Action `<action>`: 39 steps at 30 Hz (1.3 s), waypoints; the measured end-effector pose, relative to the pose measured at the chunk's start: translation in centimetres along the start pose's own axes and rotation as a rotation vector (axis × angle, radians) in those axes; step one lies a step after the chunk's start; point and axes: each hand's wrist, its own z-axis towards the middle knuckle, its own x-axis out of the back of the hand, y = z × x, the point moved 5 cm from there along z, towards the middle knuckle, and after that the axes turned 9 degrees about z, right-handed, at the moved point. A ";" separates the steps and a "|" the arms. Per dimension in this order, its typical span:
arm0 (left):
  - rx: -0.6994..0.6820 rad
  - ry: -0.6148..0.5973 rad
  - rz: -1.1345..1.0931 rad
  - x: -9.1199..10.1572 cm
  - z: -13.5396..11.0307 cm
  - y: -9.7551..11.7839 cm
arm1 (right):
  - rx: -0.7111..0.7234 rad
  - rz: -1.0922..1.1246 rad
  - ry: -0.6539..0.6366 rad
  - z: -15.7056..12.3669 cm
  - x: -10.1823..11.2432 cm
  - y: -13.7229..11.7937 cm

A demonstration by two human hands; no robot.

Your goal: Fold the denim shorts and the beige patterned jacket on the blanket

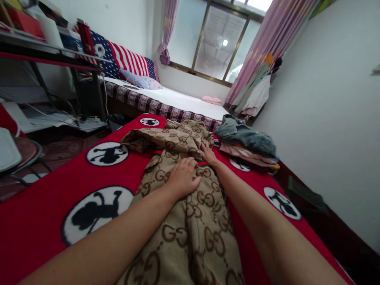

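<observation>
A tan garment (175, 233) with a brown interlocking-letter print, which looks like a jacket, lies stretched out on a red blanket (38, 202) with black-and-white round figures. One sleeve-like part (166, 138) is folded across its far end, and a red and green stripe shows just below it. My left hand (183, 178) rests flat on the middle of the garment, fingers extended. Farther off, my right hand (208, 153) lies with its fingers outstretched on the garment's right edge, by the folded part. Neither hand grips anything. The near end of the garment runs out of view.
Folded clothes (247, 138), denim on top, are stacked to the right. Behind stands a bed with a white sheet (178, 97) and a flag-print cushion (127, 57). A cluttered desk (50, 53) and a stool (26, 154) are at left; a white wall rises at right.
</observation>
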 end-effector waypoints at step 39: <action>0.504 0.046 0.275 5.3 -3.8 -8.3 | 0.531 0.253 0.361 -24.4 2.9 -5.1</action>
